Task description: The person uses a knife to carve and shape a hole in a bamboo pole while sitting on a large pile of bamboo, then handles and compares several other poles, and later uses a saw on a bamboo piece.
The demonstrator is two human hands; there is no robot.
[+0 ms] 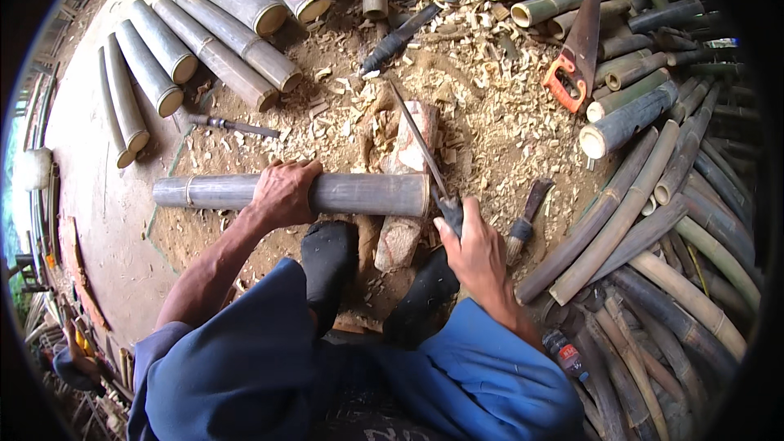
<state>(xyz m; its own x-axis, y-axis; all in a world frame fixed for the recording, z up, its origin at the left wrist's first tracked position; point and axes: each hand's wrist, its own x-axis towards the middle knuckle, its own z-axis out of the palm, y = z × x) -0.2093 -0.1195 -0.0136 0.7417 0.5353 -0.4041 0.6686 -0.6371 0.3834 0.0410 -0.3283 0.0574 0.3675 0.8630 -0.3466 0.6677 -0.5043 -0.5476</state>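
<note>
A thick grey bamboo section (367, 193) lies crosswise before me, its right end on a wooden block (400, 243). My left hand (286, 192) is closed over its middle from above. In my right hand (476, 249) is the dark handle of a knife (418, 125) with a long narrow blade. The blade points up and away to the left, passing close by the bamboo's right end; whether it touches I cannot tell. Just right of that hand, another knife (529, 219) with a wrapped handle lies on the ground.
An orange-handled saw (576, 61) leans by bamboo pieces on the right. A dark-handled blade (400, 39) and a slim tool (233, 125) lie beyond the bamboo. Cut sections (214, 53) line the far left. Long poles (616, 212) and a bottle (565, 353) are at right. Shavings (482, 126) cover the ground.
</note>
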